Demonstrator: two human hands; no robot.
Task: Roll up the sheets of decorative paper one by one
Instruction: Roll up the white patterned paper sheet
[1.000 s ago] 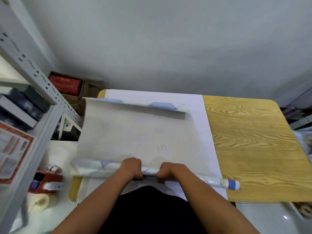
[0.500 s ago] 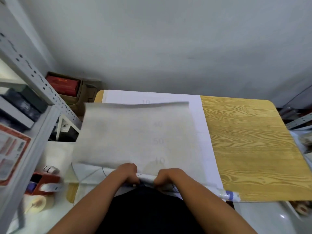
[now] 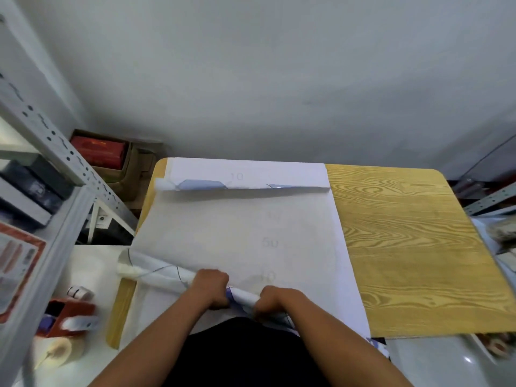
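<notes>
Item, my view: left hand [image 3: 210, 287] and right hand [image 3: 275, 301] both curled around the rolled paper [image 3: 167, 276]; unrolled sheet [image 3: 231, 233] on wooden table [image 3: 405, 247], far edge curled, apparently printed blue.

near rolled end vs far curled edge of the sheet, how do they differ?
The near rolled end is a tight tube, gripped by the left hand and right hand; the far curled edge is only a loose flip-over, untouched. The near rolled end runs slanted across the table; the far curled edge lies almost level. Both show the blue-printed face of one sheet.
</notes>
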